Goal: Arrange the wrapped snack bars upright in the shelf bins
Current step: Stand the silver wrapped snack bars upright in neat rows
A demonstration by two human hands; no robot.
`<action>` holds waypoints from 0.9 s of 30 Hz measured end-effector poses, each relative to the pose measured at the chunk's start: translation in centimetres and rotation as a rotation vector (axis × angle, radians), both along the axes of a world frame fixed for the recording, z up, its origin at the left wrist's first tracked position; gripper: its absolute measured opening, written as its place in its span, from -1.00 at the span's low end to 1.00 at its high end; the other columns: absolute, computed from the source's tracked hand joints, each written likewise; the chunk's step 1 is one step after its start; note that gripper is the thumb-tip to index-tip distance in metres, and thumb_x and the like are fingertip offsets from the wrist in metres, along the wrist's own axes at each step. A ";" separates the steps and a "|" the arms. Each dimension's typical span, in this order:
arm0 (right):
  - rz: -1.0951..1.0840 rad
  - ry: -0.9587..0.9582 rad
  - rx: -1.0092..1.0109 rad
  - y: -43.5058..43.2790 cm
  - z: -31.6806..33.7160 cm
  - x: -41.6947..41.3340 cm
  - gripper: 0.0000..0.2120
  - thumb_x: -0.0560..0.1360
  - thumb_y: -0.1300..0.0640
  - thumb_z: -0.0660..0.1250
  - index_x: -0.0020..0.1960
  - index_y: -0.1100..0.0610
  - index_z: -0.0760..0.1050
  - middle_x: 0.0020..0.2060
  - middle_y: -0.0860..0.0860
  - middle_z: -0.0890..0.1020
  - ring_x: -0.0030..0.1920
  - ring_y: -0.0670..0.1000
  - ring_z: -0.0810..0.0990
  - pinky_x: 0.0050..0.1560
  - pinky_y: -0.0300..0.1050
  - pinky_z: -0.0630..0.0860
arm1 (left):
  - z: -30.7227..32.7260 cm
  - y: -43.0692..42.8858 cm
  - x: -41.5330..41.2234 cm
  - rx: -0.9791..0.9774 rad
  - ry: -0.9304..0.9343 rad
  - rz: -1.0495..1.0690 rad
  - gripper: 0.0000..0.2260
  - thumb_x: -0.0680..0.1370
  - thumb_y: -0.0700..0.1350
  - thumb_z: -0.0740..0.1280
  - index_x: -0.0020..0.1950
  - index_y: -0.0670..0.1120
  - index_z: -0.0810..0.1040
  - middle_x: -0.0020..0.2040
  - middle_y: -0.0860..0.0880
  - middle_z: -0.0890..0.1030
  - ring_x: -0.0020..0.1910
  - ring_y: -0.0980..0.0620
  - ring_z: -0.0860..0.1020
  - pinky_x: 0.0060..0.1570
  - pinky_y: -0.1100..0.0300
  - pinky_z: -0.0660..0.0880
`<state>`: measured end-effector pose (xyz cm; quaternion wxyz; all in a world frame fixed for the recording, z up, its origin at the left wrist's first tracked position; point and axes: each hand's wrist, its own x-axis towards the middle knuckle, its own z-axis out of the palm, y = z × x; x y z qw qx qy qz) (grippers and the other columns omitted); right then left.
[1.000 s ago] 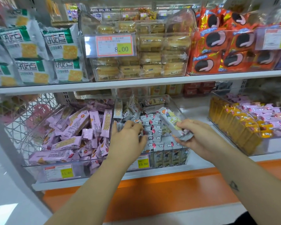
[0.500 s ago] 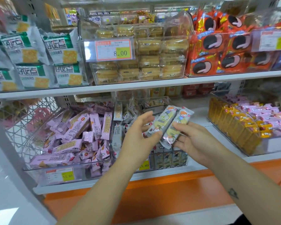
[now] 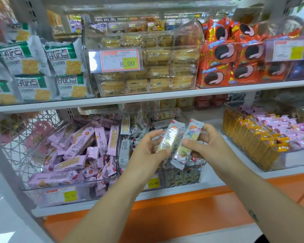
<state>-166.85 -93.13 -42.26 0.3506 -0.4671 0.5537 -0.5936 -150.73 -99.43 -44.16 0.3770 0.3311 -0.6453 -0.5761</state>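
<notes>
Above the clear bin [image 3: 191, 176] with price tag [image 3: 153, 183] reading 15.80, left hand [image 3: 146, 153] pinches a silver-wrapped bar [image 3: 170, 137], right hand [image 3: 212, 148] grips a cartoon-printed bar [image 3: 189, 137], both tilted; upper shelf tag [image 3: 121, 59] reads 8.00.

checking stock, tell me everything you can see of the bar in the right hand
The bar is a glossy silver-white foil pack with a cartoon child, a red dot near the top and crimped ends. It tilts, top to the right, in front of the bin. The right hand pinches it; a second bar sits close on its left.
</notes>
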 end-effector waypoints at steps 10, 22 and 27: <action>0.182 0.038 -0.024 0.4 0.3 -0.5 -0.56 0.25 -0.01 0.45 0.13 -0.06 0.54 0.04 -0.01 0.64 -0.09 0.03 0.68 -0.11 -0.15 0.56 | 0.4 1.1 -0.9 0.098 0.051 -0.049 -0.65 0.59 -0.23 0.25 0.18 0.23 0.45 0.19 0.05 0.55 0.08 0.00 0.59 0.10 -0.06 0.52; 0.274 0.086 0.058 0.5 0.6 -2.2 -0.15 0.12 -0.08 0.60 0.33 -0.26 0.30 0.35 -0.13 0.40 0.19 -0.05 0.56 0.21 0.03 0.48 | 1.4 1.3 0.4 -0.119 -0.083 -0.231 -0.37 0.47 -0.27 0.41 0.43 0.12 0.25 0.31 0.21 0.39 0.09 0.30 0.54 0.04 0.22 0.55; 0.391 0.225 0.023 1.4 1.5 -2.5 -0.47 0.23 0.06 0.55 0.16 -0.12 0.51 0.06 -0.04 0.65 0.03 0.18 0.63 0.02 0.00 0.59 | 1.8 1.1 0.7 -0.233 -0.215 -0.278 -0.36 0.45 -0.23 0.45 0.37 0.21 0.26 0.33 0.21 0.37 0.15 0.45 0.42 0.01 0.45 0.45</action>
